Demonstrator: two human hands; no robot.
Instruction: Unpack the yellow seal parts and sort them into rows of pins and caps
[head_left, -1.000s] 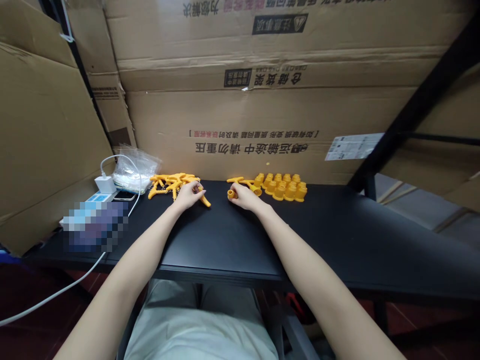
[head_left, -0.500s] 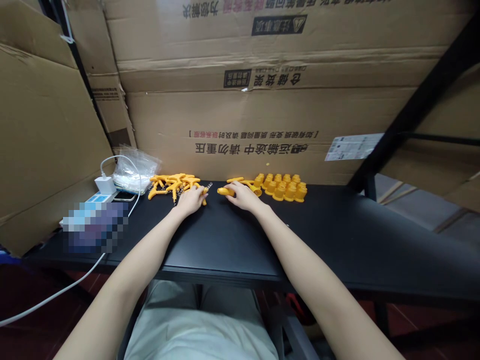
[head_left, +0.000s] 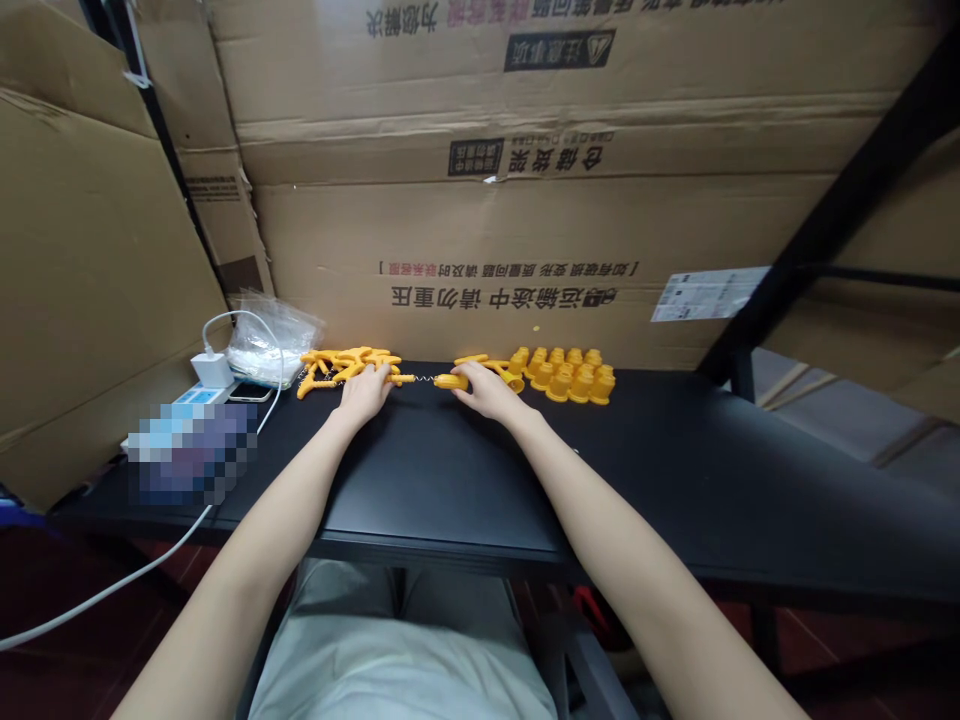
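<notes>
Pinching a yellow stick (head_left: 403, 378) in the left hand (head_left: 364, 393); gripping a rounded yellow piece (head_left: 448, 381) in the right hand (head_left: 486, 390), partly hidden by the fingers. And look at the thin chain (head_left: 425, 378), crossing the gap between both, seemingly reaching each. Running left to right, in line with the stick, about midway, so clearly nearer to neither hand. Touching the left hand or just behind it, cannot tell which: a pile of yellow handles (head_left: 319, 385). Beyond the right hand, see rows of yellow cups (head_left: 581, 378). Now up to the cardboard (head_left: 480, 220): reading, upside down, 运输途中请勿重压, with 仓储货架 and 注意事项 higher up. Too small to read on the white label (head_left: 709, 294).
</notes>
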